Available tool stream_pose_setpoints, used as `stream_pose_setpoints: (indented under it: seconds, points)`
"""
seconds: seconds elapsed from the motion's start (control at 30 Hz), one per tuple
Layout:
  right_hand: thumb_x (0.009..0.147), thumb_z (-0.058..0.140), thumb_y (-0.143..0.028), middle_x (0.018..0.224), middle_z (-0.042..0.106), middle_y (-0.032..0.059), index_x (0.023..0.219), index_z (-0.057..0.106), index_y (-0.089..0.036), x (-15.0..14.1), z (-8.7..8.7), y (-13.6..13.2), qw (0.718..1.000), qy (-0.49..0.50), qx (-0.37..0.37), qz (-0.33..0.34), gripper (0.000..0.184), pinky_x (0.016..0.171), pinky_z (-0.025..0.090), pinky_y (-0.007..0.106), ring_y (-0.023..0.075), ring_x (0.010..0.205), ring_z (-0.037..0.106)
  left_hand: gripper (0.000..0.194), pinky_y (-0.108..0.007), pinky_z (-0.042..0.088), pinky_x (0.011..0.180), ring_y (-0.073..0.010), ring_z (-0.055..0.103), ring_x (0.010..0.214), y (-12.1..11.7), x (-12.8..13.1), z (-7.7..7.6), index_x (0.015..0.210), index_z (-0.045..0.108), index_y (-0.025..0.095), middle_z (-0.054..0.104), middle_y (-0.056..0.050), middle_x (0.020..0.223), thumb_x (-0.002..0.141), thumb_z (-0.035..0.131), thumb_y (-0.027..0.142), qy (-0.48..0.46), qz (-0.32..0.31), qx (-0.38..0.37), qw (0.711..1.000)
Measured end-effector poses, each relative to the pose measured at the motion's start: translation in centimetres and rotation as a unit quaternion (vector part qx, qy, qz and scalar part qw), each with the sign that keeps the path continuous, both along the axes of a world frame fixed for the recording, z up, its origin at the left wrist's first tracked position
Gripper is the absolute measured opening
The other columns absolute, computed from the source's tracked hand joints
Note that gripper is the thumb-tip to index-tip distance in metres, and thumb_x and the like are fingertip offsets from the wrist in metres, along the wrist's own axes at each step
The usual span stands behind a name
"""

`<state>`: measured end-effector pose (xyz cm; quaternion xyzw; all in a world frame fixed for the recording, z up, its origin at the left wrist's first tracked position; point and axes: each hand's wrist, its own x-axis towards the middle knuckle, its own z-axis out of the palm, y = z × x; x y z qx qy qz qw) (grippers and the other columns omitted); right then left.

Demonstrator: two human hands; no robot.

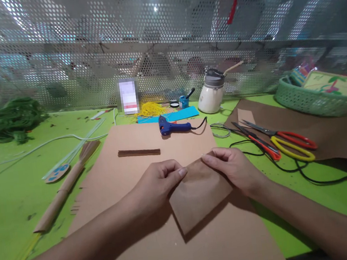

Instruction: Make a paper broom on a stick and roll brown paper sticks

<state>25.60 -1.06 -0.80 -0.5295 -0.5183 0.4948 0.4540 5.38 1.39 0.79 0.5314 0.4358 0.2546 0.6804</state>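
Observation:
A piece of brown paper point(201, 193) is held between my two hands above a large tan cardboard sheet point(136, 242). My left hand point(163, 179) pinches its upper left edge between thumb and fingers. At the upper right edge, my right hand point(232, 167) grips it the same way. The paper tilts, with one corner pointing down toward me. Beyond my hands, a blue glue gun point(175, 126) lies on its side on the cardboard. A narrow stack of dark brown strips point(139, 152) rests to the left of it.
Scissors point(287, 140), a red-handled cutter point(263, 145) and a black cord point(320, 181) lie at the right, near a green basket point(317, 99). A rolled paper tube point(62, 195) is on the left. At the back stand a white container point(211, 94) and a blue paint jar point(183, 101).

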Motion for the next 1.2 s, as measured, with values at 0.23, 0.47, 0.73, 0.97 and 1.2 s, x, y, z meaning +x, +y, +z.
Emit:
stream_pose_setpoints:
  seconds: [0.23,0.47,0.73,0.97,1.2]
  points:
    - [0.082,0.062,-0.057,0.063,0.049,-0.0009,0.063,0.056,-0.018,-0.2,-0.1,0.1,0.999,0.035,-0.007,0.001,0.044,0.055,0.034,0.026,0.0139,0.06,0.043,0.039,-0.022,0.026,0.05,-0.0096,0.04,0.052,0.1,0.3,-0.5,0.065,0.05,0.018,0.047,0.005,0.057,0.076,0.065,0.052,-0.003,0.023,0.013,1.0]
    - [0.094,0.052,-0.041,0.06,0.044,-0.0012,0.062,0.052,-0.02,0.8,-0.2,0.2,0.966,-0.141,0.168,-0.134,0.038,0.054,0.031,0.027,0.0145,0.059,0.041,0.012,-0.028,0.042,0.074,-0.0178,0.055,0.079,1.5,-0.8,1.0,0.075,0.065,0.019,0.06,-0.003,0.082,0.078,0.066,0.03,0.14,0.182,0.376,0.898]
    - [0.091,0.055,-0.017,0.092,0.068,0.0098,0.119,0.058,-0.018,-2.7,0.7,-2.8,0.839,-0.258,0.477,0.041,0.029,0.071,0.048,0.037,0.0226,0.08,0.059,0.03,-0.027,0.048,0.067,-0.0217,0.061,0.091,-3.2,0.0,1.9,0.109,0.065,0.024,0.067,-0.007,0.106,0.087,0.06,0.043,-0.085,-0.002,0.068,0.994]
    - [0.089,0.054,-0.012,0.107,0.067,0.013,0.124,0.057,-0.017,-2.9,0.6,-3.0,0.837,-0.225,0.49,0.095,0.035,0.085,0.053,0.043,0.0247,0.097,0.061,0.024,-0.025,0.045,0.057,-0.0134,0.056,0.055,-0.2,0.0,0.9,0.07,0.066,0.013,0.065,-0.002,0.062,0.077,0.072,0.034,-0.174,0.062,-0.032,0.982]
    - [0.089,0.06,-0.03,0.095,0.068,0.0082,0.091,0.07,-0.02,0.7,1.9,-0.2,0.927,-0.19,0.3,-0.123,0.014,0.078,0.05,0.037,0.0235,0.091,0.062,0.019,-0.025,0.046,0.065,-0.0161,0.063,0.066,0.1,-0.5,0.5,0.072,0.072,0.012,0.071,-0.007,0.07,0.077,0.073,0.03,-0.146,-0.02,-0.108,0.983]
